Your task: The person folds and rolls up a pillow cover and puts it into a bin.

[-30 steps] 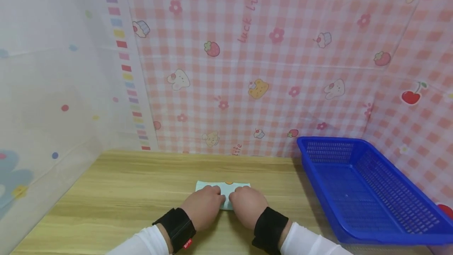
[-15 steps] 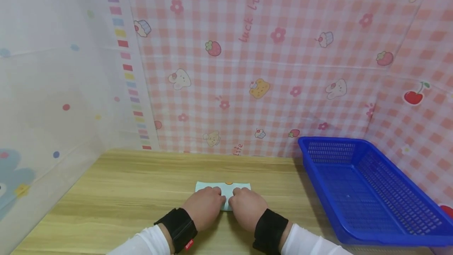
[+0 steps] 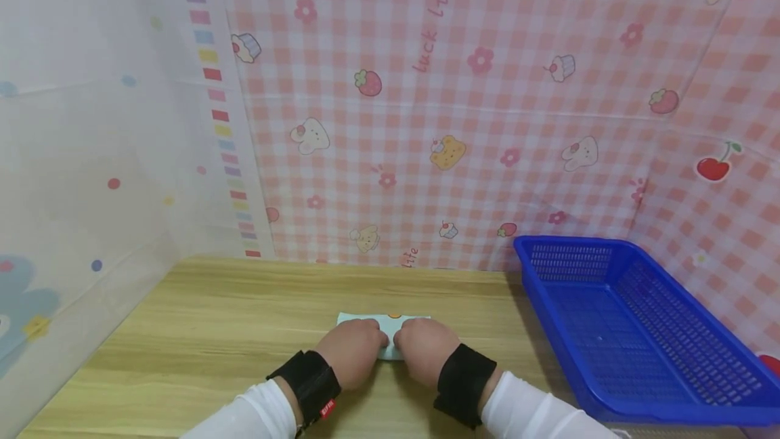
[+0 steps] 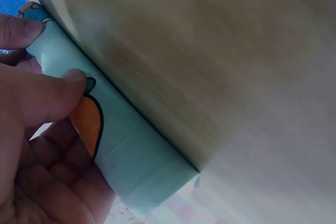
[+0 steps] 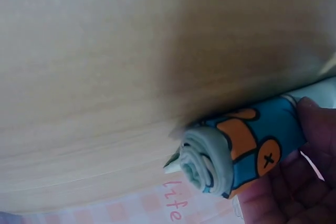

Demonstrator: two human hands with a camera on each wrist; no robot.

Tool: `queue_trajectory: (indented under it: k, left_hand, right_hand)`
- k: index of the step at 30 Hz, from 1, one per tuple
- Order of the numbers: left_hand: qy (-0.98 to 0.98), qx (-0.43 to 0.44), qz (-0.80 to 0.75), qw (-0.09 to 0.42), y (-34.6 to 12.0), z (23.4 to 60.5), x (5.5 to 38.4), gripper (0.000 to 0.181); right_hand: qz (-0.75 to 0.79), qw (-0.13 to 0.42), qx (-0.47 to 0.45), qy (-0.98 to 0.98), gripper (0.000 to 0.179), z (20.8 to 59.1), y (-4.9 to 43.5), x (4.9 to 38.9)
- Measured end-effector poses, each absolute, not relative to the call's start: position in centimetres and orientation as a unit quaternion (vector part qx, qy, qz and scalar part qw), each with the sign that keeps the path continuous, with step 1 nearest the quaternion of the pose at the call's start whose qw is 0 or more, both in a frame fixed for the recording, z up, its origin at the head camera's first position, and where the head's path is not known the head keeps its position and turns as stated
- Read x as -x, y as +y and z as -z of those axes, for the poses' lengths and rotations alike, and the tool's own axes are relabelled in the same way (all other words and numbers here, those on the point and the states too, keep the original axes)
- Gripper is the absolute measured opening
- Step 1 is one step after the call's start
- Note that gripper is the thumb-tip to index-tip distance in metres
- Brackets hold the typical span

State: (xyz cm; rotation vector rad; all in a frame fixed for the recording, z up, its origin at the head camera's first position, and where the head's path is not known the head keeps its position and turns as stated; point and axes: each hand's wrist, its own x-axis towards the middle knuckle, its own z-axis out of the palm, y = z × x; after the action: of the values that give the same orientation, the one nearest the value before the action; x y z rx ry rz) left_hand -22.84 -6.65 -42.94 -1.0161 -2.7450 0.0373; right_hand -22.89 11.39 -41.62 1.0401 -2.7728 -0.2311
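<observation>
A pale mint cloth (image 3: 390, 337), rolled into a tube, lies crosswise on the wooden table in front of me. My left hand (image 3: 353, 352) grips one part of it; in the left wrist view its thumb (image 4: 58, 94) presses on the roll beside an orange printed patch. My right hand (image 3: 426, 352) holds the other part, its thumb (image 5: 315, 124) on top and fingers curled beneath. At the right end the roll (image 5: 257, 148) shows coiled layers and a blue and orange cartoon print. Between my thumbs there is a small gap. A flat strip sticks out past the roll's far side.
A blue plastic basket (image 3: 621, 344) with mesh sides stands on the right of the table. Behind the wooden tabletop (image 3: 244, 317) hangs a pink checked cloth (image 3: 390, 114) with cartoon prints. A white dotted cloth (image 3: 110, 127) covers the left side.
Both wrists have shifted slightly forward over the roll. Each hand keeps its hold on the rolled cloth, which stays at about the same spot.
</observation>
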Motion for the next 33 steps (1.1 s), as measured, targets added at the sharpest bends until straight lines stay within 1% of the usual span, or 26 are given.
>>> queue_trajectory:
  k: [6, 9, 13, 16, 19, 23, 27, 33]
  left_hand:
    - [-0.943, 0.322, 0.048, 0.074, -6.8, 42.7, 23.2, 0.034]
    - [-0.947, 0.306, 0.08, 0.055, -6.8, 42.6, 23.3, 0.038]
    - [-0.951, 0.289, 0.104, 0.023, -6.8, 42.5, 23.8, 0.04]
    - [-0.953, 0.28, 0.117, 0.0, -6.8, 42.5, 24.3, 0.04]
    - [-0.953, 0.271, 0.136, -0.021, -6.9, 42.5, 24.8, 0.034]
    - [-0.949, 0.258, 0.176, -0.044, -7.1, 42.3, 25.1, 0.015]
    - [-0.943, 0.248, 0.213, -0.058, -7.1, 41.9, 25.2, 0.012]
    - [-0.944, 0.236, 0.222, -0.063, -7.0, 41.9, 25.6, 0.01]
  right_hand:
    - [0.033, 0.035, -0.34, -0.939, 0.013, 41.2, 11.5, 23.8]
    - [0.003, 0.02, -0.333, -0.943, 0.016, 41.1, 11.6, 24.2]
    - [-0.038, 0.001, -0.33, -0.943, 0.017, 41.1, 11.9, 24.8]
    - [-0.071, -0.025, -0.322, -0.944, 0.016, 41.1, 12.1, 25.4]
    - [-0.105, -0.052, -0.303, -0.946, 0.014, 41.0, 12.3, 25.9]
    - [-0.145, -0.099, -0.269, -0.947, 0.014, 40.7, 12.5, 26.5]
    - [-0.167, -0.136, -0.24, -0.947, 0.013, 40.8, 12.5, 27.3]
    - [-0.166, -0.141, -0.227, -0.949, 0.008, 40.9, 12.3, 28.1]
